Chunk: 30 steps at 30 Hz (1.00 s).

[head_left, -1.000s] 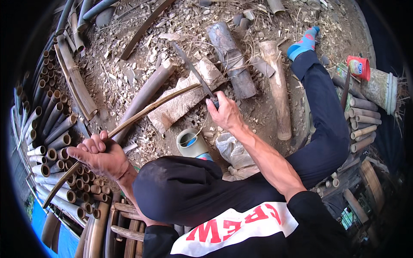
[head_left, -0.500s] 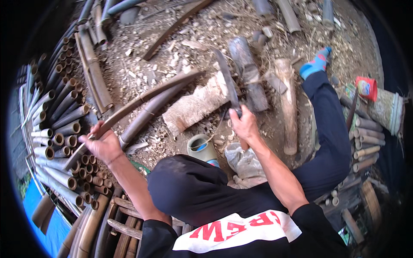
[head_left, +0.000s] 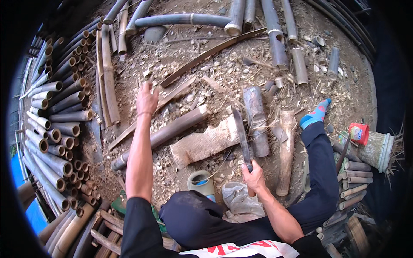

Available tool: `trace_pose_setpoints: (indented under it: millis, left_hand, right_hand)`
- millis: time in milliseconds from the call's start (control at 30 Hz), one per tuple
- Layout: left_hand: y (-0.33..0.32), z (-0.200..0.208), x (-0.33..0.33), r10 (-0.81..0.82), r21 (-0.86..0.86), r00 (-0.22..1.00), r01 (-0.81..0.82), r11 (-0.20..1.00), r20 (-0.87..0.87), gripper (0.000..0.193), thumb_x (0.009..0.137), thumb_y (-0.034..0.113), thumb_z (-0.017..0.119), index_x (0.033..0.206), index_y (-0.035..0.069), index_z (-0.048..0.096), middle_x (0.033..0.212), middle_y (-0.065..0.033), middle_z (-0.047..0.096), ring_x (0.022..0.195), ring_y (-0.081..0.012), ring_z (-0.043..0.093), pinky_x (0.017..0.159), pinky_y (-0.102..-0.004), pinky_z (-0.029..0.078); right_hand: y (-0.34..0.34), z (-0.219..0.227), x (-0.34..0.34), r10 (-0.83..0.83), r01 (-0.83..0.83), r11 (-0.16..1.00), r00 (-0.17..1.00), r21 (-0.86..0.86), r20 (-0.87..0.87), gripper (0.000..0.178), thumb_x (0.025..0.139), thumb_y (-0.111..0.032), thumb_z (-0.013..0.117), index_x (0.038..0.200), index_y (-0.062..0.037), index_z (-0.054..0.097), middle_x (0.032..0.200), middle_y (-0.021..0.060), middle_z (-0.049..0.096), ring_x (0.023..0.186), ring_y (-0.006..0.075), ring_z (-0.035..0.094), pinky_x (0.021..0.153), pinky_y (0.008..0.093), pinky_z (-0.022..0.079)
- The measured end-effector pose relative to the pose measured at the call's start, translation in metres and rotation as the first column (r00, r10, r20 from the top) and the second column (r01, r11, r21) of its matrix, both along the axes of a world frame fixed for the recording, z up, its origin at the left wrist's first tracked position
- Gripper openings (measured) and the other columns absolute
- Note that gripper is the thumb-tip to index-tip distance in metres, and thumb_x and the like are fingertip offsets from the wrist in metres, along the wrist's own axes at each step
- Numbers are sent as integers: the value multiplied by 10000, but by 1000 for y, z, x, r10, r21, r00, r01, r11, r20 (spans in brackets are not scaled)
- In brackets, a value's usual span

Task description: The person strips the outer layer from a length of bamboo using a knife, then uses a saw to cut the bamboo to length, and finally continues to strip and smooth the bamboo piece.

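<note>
Gripping knife (head_left: 243, 141) in right hand (head_left: 254, 177), left hand (head_left: 147, 99) stretched out over slat (head_left: 177, 92).
Right hand closed round handle, blade pointing away ahead; block (head_left: 206, 144) ahead-left of it. Left hand partly open, nothing seen in it; slat passes under its wrist, can't tell if touching. Dark strip (head_left: 211, 53) has its near end just right of left fingertips; pole (head_left: 174, 129) nearer the body than left hand.

Machete (head_left: 241, 136): dark grey blade. Split bamboo strip (head_left: 177, 90): tan-brown. Wood block (head_left: 206, 142): pale cream. Sock (head_left: 315, 115): light blue, pink-spotted. Packet (head_left: 359, 133), right edge of ground (head_left: 352, 96): red. Bamboo stack (head_left: 64, 130), left edge: grey, tan-ringed ends.
</note>
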State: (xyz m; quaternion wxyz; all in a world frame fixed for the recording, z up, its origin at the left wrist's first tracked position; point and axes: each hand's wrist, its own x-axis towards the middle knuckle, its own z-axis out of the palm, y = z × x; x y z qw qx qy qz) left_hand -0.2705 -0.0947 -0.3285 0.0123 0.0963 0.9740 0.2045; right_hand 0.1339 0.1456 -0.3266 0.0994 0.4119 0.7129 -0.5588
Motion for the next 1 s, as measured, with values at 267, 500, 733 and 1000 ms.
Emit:
trace_pose_setpoints:
  millis: [267, 500, 733, 1000]
  left_hand:
    - [22, -4, -21, 26, 407, 971, -124, 905, 238, 168, 860, 174, 675, 937, 34, 626, 847, -76, 652, 790, -187, 625, 709, -293, 506]
    - [-14, 258, 26, -116, 927, 929, 362, 100, -351, 547, 1022, 381, 371, 1143, -95, 613, 1172, -215, 628, 1026, -276, 636, 1015, -418, 457]
    - [-7, 404, 187, 108, 816, 824, 518, 257, -557, 318, 1010, 409, 439, 1043, 94, 468, 732, -9, 437, 602, -105, 419, 584, -298, 442]
    - [69, 351, 267, -94, 837, 863, 504, 213, -496, 397, 1007, 515, 346, 1074, 145, 473, 690, 13, 424, 496, -80, 367, 473, -243, 389]
  right_hand:
    - [4, 26, -17, 108, -112, 987, 993, 115, 37, 332, 864, -322, 640, 944, -3, 597, 703, 165, 622, 647, 278, 610, 644, 409, 487]
    - [15, 61, -12, -50, 53, 985, 999, -166, 22, 304, 902, -292, 622, 857, -1, 547, 623, 78, 580, 532, 167, 583, 505, 352, 479]
    - [14, 124, 14, 90, -78, 995, 957, 55, -277, 270, 941, -254, 584, 1039, -4, 551, 653, 19, 548, 529, 107, 555, 494, 285, 471]
    - [0, 211, 34, 263, -180, 958, 860, 221, -437, 309, 942, -267, 568, 1007, 30, 516, 767, 208, 603, 659, 357, 635, 591, 441, 484]
